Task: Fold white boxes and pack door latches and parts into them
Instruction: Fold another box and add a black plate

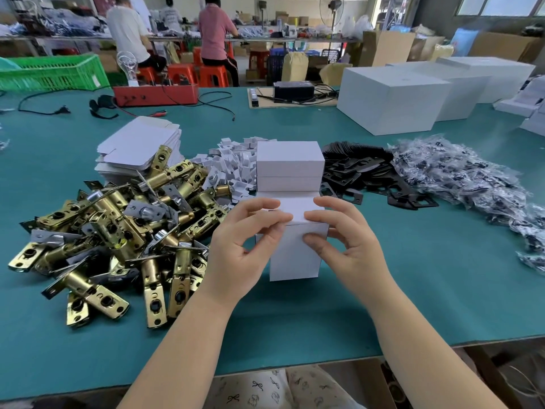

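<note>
head view, catalogued largest to smallest.

teal felt-covered work table [383, 290]: carries every item below; near edge runs just in front of the person.

heap of brass-coloured metal door latches with steel faceplates [118, 231]: to the left of both hands, its nearest pieces just beside the left hand; the left hand is the nearer one for a reach into it.

pile of clear plastic bags holding dark small parts [460, 184]: far right, well apart from the hands.

pile of flat black metal strike plates [368, 175]: right of centre, beyond the right hand.

stack of flat unfolded white card box blanks [138, 146]: behind the latch heap.

heap of small white folded card inserts [233, 163]: between the blanks and the stacked boxes.

stack of closed small white card boxes [289, 169]: straight ahead, touching or just behind the box in hand; cannot tell which.

upright white card box in hand [295, 252]: centred between the hands, standing on end on the table, long axis vertical, top flap toward the far side and not yet shut.

left hand [244, 240]: thumb and fingers pinch the box's upper left edge and flap.

right hand [348, 240]: thumb and fingers pinch the upper right edge; hands lie apart, one on each side.

judgement: closing the top flap, equally reachable by both hands.
</note>
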Available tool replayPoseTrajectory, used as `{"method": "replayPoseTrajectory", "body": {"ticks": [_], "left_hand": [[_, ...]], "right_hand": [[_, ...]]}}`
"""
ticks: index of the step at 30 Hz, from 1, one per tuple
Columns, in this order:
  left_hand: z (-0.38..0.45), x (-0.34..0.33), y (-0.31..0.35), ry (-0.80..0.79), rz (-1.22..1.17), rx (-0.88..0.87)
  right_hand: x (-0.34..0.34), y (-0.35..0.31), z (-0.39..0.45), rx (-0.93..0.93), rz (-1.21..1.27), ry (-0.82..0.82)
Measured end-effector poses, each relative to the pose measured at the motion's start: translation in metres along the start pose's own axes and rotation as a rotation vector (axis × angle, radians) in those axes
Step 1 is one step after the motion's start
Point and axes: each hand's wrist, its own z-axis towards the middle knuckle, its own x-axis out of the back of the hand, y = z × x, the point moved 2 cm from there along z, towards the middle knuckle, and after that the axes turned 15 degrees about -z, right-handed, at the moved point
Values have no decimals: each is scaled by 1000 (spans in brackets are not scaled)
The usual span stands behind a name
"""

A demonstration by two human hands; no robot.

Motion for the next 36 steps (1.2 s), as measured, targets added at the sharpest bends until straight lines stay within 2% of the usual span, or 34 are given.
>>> {"method": "replayPoseTrajectory", "body": {"ticks": [5, 8, 10, 12, 15, 17, 19, 21, 23, 27, 31, 36], "left_hand": [[-3, -1, -7, -59, -86, 213], [-1, -3, -9, -5, -153, 279], [2, -1, -10, 76, -218, 313], [4, 2, -11, 202, -358, 383], [8, 8, -16, 458, -597, 506], [10, 8, -18, 588, -643, 554], [12, 4, -18, 633, -619, 568], [12, -3, -18, 608, -574, 569], [12, -9, -18, 566, -430, 553], [9, -17, -17, 401, -124, 483], [7, -21, -28, 340, -21, 549], [10, -22, -37, 282, 73, 577]], "right_hand": [[0, 2, -3, -16, -10, -15], [-3, 11, -8, -167, 65, -151], [-4, 19, -11, -225, 51, -237], [-3, 21, -12, -231, 20, -250], [-3, 13, -15, -154, -31, -151], [-8, 8, -16, -73, -102, -102], [-16, 5, -14, -106, -149, -52], [-19, 4, -7, -185, -136, 41], [-15, 6, 1, -220, -73, 100], [-13, 14, 8, -247, -13, 51], [-14, 25, 9, -297, -119, 95], [-18, 40, 11, -450, -47, 5]]}}
